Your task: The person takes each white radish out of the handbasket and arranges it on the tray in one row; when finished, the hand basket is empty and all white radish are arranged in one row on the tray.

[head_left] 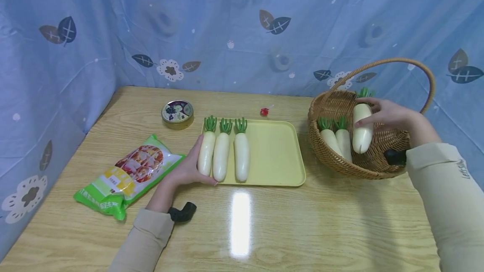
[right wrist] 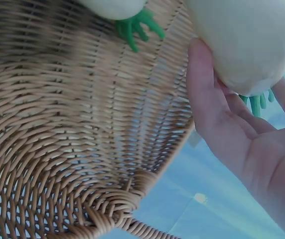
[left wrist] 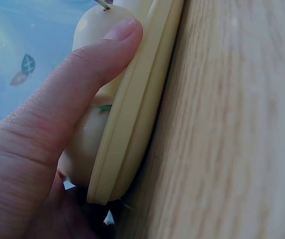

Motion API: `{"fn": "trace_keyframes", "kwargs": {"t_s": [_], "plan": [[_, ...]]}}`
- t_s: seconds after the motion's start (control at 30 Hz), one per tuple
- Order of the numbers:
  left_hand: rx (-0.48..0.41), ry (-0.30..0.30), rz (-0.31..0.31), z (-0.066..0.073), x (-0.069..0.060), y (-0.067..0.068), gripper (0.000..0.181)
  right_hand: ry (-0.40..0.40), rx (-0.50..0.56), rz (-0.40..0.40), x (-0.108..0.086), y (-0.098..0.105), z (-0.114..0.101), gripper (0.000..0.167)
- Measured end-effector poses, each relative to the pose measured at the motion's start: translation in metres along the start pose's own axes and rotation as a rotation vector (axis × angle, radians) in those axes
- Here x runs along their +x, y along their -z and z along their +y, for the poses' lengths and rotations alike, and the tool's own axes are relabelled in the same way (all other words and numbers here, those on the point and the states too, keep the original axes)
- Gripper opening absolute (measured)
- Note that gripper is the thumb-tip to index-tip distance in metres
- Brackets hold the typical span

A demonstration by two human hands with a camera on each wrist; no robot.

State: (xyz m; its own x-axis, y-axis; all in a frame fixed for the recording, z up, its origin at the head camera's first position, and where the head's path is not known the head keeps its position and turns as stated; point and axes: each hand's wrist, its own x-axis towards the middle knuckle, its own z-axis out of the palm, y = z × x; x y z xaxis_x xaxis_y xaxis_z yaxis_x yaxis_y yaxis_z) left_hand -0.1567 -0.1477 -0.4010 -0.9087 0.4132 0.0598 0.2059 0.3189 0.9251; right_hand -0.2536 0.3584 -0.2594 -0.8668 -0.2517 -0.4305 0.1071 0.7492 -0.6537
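Note:
Three white radishes with green tops lie side by side on the left part of a yellow tray (head_left: 277,154). My left hand (head_left: 187,168) lies round the tray's left side, against the leftmost radish (head_left: 206,154); in the left wrist view its thumb rests across a radish end (left wrist: 95,25) by the tray rim (left wrist: 127,114). At the right, my right hand (head_left: 393,117) grips a radish (head_left: 363,131) over the wicker basket (head_left: 336,165). The right wrist view has that radish (right wrist: 244,42) between the fingers (right wrist: 201,84). Two more radishes (head_left: 343,142) lie in the basket.
A round tin (head_left: 177,113) stands behind the tray's left corner, and a green and white food bag (head_left: 130,175) lies left of my left hand. Behind the tray is a small red item (head_left: 264,111). The basket's tall handle (head_left: 397,60) arches over my right hand.

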Motion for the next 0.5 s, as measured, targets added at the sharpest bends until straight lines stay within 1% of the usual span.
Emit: {"fn": "trace_keyframes", "kwargs": {"t_s": [0.17, 0.3, 0.43, 0.5], "plan": [[0.004, 0.005, 0.001, 0.000, 0.000, 0.000, 0.136, 0.015, -0.010, 0.005, -0.004, -0.002, -0.007, 0.090], [-0.005, -0.006, 0.000, -0.001, 0.000, 0.000, 0.135, 0.043, -0.012, 0.007, -0.008, -0.006, -0.013, 0.088], [-0.014, -0.030, 0.001, -0.004, 0.001, 0.000, 0.134, 0.062, -0.029, 0.032, -0.013, -0.010, -0.016, 0.087], [-0.007, -0.047, 0.004, -0.010, 0.003, 0.000, 0.135, 0.067, -0.034, 0.047, -0.016, -0.012, -0.017, 0.087]]}}
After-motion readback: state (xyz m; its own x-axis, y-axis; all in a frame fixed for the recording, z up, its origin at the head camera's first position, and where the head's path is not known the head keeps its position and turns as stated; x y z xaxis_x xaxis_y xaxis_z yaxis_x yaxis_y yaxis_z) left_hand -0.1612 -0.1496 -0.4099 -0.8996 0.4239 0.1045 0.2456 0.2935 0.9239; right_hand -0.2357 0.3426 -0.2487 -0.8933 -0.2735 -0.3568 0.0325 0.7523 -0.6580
